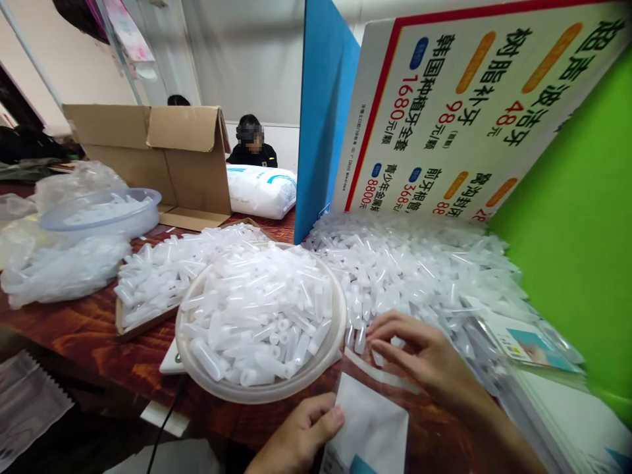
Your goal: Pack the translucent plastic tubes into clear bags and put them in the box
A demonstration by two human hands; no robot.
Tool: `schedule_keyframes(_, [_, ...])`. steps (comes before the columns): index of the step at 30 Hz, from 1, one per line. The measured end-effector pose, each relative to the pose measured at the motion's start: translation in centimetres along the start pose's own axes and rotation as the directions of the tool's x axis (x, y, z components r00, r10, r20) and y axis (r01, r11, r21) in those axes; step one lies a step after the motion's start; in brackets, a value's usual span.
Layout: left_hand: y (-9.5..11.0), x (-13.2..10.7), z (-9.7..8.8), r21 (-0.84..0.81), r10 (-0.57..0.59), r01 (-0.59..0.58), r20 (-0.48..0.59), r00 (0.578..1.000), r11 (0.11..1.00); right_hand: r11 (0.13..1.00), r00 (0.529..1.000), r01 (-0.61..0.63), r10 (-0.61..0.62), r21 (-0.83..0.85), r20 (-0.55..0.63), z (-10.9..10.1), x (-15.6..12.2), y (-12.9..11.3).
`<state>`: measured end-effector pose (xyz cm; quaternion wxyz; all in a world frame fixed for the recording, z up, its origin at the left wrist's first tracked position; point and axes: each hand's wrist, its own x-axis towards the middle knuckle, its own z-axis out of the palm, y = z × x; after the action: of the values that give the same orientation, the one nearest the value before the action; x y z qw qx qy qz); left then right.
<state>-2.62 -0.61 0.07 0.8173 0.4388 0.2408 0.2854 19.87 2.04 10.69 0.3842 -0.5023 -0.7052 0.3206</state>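
Note:
My left hand (301,431) pinches the edge of a small clear plastic bag (370,428) lying flat at the table's near edge. Just beyond it, my right hand (419,359) reaches with curved fingers into a large loose heap of small translucent plastic tubes (424,263); its fingertips touch the nearest tubes, and I cannot make out whether any is gripped. A round white bowl (316,372) heaped with the same tubes stands on a flat white scale to the left of the hands.
A cardboard tray of more tubes (153,276) lies left of the bowl. Plastic bags and a clear basin (103,210) sit far left. An open cardboard box (162,158), a blue panel (320,112), a printed sign (469,99) and a green board (577,250) stand behind. A person sits beyond.

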Motion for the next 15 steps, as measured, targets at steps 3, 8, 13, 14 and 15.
schedule_keyframes(3, [-0.1, 0.1, 0.0, -0.049, 0.037, -0.041, -0.074, 0.997, 0.998, 0.967, 0.978, 0.2, -0.187, -0.16, 0.092, 1.2, 3.5, -3.1])
schedule_keyframes(8, [-0.2, 0.5, 0.1, -0.046, 0.051, -0.059, -0.156, 0.987, 0.997, 0.77, 0.815, 0.524, -0.328, -0.364, 0.478, 6.8, 7.9, -5.6])
schedule_keyframes(13, [-0.4, 0.1, 0.3, -0.214, -0.024, -0.046, -0.313, 0.949, 0.976, 0.669, 0.756, 0.614, -0.344, -0.419, 0.557, 10.2, 8.7, -5.1])
schedule_keyframes(14, [-0.4, -0.1, 0.4, -0.228, -0.034, -0.042, -0.32, 0.947, 0.973, 0.7, 0.771, 0.598, -0.367, -0.391, 0.521, 9.8, 8.5, -4.9])
schedule_keyframes(15, [-0.3, -0.2, 0.4, -0.233, -0.041, -0.036, -0.317, 0.948, 0.972, 0.749, 0.801, 0.565, -0.395, -0.346, 0.45, 9.0, 8.3, -4.7])
